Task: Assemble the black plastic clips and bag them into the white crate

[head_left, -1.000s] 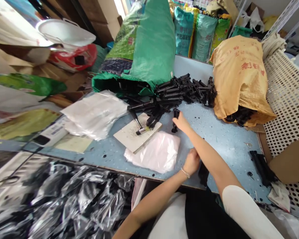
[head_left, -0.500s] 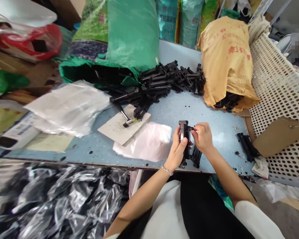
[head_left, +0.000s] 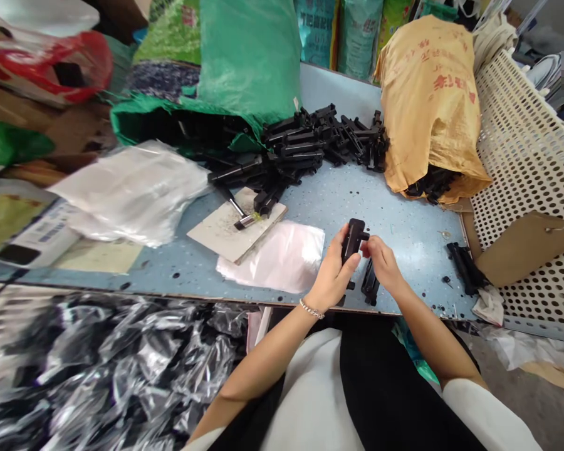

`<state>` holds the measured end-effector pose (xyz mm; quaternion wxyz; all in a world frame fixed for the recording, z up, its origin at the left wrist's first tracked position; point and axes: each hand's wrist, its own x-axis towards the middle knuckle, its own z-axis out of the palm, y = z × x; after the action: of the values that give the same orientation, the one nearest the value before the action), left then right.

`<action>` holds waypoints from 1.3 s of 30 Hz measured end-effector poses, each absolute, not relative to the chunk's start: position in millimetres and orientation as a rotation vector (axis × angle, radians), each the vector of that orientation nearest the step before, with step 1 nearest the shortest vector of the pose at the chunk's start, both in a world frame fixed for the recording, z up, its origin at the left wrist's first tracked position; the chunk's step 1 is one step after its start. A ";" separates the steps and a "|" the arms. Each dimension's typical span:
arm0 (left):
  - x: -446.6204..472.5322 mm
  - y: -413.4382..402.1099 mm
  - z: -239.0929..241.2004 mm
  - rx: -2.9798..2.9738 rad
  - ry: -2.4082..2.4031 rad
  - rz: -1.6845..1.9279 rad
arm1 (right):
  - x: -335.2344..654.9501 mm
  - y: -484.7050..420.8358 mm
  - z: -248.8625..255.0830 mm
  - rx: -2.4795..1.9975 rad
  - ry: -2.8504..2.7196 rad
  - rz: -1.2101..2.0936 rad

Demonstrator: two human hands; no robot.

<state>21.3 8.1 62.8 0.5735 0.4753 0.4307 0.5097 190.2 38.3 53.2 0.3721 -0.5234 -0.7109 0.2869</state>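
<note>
My left hand (head_left: 331, 272) is wrapped round a long black plastic part (head_left: 356, 237), tilted with its smooth rounded face up. A short black peg (head_left: 365, 236) sticks out from the part's right side near the top. Just below that peg is my right hand (head_left: 383, 263), its fingers curled in against the part; what lies between the fingertips is hidden. Under and between my hands another black part (head_left: 369, 286) lies on the blue table (head_left: 404, 219) near its front edge.
Black parts (head_left: 305, 147) are heaped between a green sack (head_left: 249, 56) and a yellow sack (head_left: 427, 94). A hammer (head_left: 247, 220) rests on a board (head_left: 216, 232), beside plastic bags (head_left: 282, 257). A perforated white panel (head_left: 531, 144) borders the right side. Plastic-wrapped items (head_left: 136, 369) lie below left.
The black part in my left hand has been turned, so its smooth face now shows. My right fingers have shifted slightly down from the peg. The view has tilted a little.
</note>
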 end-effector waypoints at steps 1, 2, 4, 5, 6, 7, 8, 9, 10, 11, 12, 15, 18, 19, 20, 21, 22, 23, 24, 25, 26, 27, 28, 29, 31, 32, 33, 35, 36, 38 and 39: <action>19.6 9.0 62.4 1.108 1.004 1.174 | 192.7 37.2 54.6 -1.352 -1.846 0.663; 17.5 9.6 62.8 1.087 0.993 1.151 | 196.3 37.8 57.3 -1.340 -1.907 0.533; 12.7 10.1 65.7 0.991 0.959 1.108 | 205.2 42.9 65.9 -1.254 -2.126 0.224; 10.0 10.3 68.1 0.927 0.937 1.075 | 209.8 46.7 71.4 -1.189 -2.264 0.091; 7.2 10.6 70.8 0.864 0.914 1.028 | 214.0 50.8 77.4 -1.124 -2.396 -0.015; 4.4 11.2 73.7 0.809 0.893 0.969 | 217.7 54.9 83.9 -1.067 -2.506 -0.094; 1.7 11.9 76.5 0.765 0.874 0.906 | 220.6 58.6 90.5 -1.015 -2.590 -0.145; -0.8 12.8 78.9 0.735 0.861 0.846 | 222.8 62.0 97.2 -0.963 -2.656 -0.164; -3.0 13.7 80.9 0.713 0.851 0.799 | 224.4 64.8 103.7 -0.915 -2.707 -0.151; -4.9 14.3 82.4 0.698 0.842 0.769 | 225.4 67.1 109.9 -0.873 -2.744 -0.110; -6.5 14.4 83.3 0.686 0.832 0.750 | 225.7 69.0 115.4 -0.839 -2.773 -0.045; -7.6 10.2 83.1 0.688 0.776 0.709 | 221.5 70.0 123.4 -0.823 -2.780 0.214; -1.5 0.3 79.1 0.757 0.800 0.781 | 206.0 61.5 113.3 -1.042 -2.484 0.559; 1.6 -2.9 77.1 0.795 0.844 0.870 | 199.0 56.9 106.8 -1.142 -2.317 0.655; 4.6 -5.6 75.0 0.839 0.896 0.974 | 192.1 52.0 99.8 -1.226 -2.153 0.744; 6.9 -7.3 73.0 0.881 0.943 1.072 | 186.2 47.4 93.3 -1.290 -2.015 0.830; 8.3 -8.0 71.3 0.917 0.974 1.140 | 182.2 43.7 88.3 -1.331 -1.926 0.906; 8.5 -7.9 70.3 0.941 0.986 1.160 | 180.6 41.3 85.3 -1.353 -1.905 0.963; 7.5 -7.0 70.1 0.952 0.982 1.135 | 181.4 40.4 84.6 -1.363 -1.937 0.970; 5.6 -5.9 70.6 0.949 0.971 1.091 | 184.3 41.2 86.2 -1.366 -2.000 0.917; 3.1 -4.8 72.0 0.939 0.956 1.039 | 188.5 43.3 89.5 -1.350 -2.105 0.800; 0.7 -4.0 74.0 0.926 0.939 0.991 | 193.4 46.4 93.8 -1.312 -2.231 0.631; -1.3 -3.6 76.4 0.917 0.923 0.954 | 198.0 49.8 98.4 -1.254 -2.348 0.466; -2.4 -3.7 78.7 0.913 0.909 0.932 | 201.6 53.1 102.6 -1.190 -2.443 0.342; -1.7 -4.5 82.1 0.913 0.894 0.937 | 204.6 57.0 107.5 -1.127 -2.519 0.285; -0.3 -4.8 82.7 0.913 0.897 0.960 | 203.9 57.2 107.8 -1.156 -2.486 0.355; 1.4 -4.5 82.5 0.909 0.905 0.991 | 202.1 56.0 106.8 -1.208 -2.420 0.482; 4.2 -2.2 80.5 0.880 0.925 1.049 | 196.7 49.5 101.7 -1.324 -2.246 0.786; 4.8 -0.2 79.2 0.857 0.935 1.067 | 193.7 44.2 98.3 -1.356 -2.197 0.890; 4.1 4.4 77.2 0.805 0.952 1.085 | 187.9 30.0 90.7 -1.314 -2.270 0.878; 3.3 6.6 76.5 0.781 0.959 1.090 | 185.1 21.4 86.8 -1.252 -2.363 0.770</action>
<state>3.3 6.6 76.5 0.6792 0.3477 0.4270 0.4852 185.1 21.4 86.8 0.1786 -0.4426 -0.8355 0.2722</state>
